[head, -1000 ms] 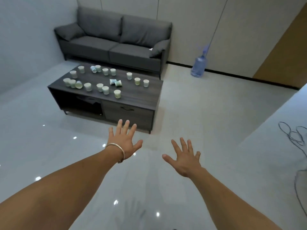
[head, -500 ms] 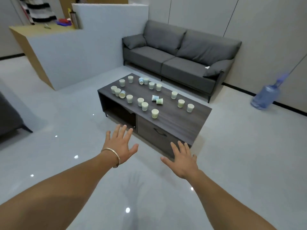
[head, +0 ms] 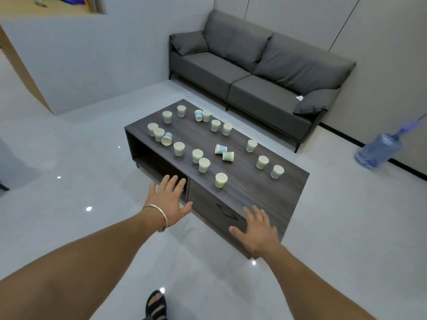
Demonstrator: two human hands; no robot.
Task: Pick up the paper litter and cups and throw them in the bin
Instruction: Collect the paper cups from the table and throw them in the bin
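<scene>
Small pale green and blue paper cups [head: 221,180] scattered across dark wood-grain coffee table [head: 265,192], most upright, few tipped. Your left hand [head: 169,199] and right hand [head: 258,229]: fingers spread, holding nothing, short of nearest cup. Grey fabric sofa [head: 254,72] behind.

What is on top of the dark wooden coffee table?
Many small pale paper cups stand on the dark wooden coffee table, a few tipped over. Their insides cannot be made out.
</scene>
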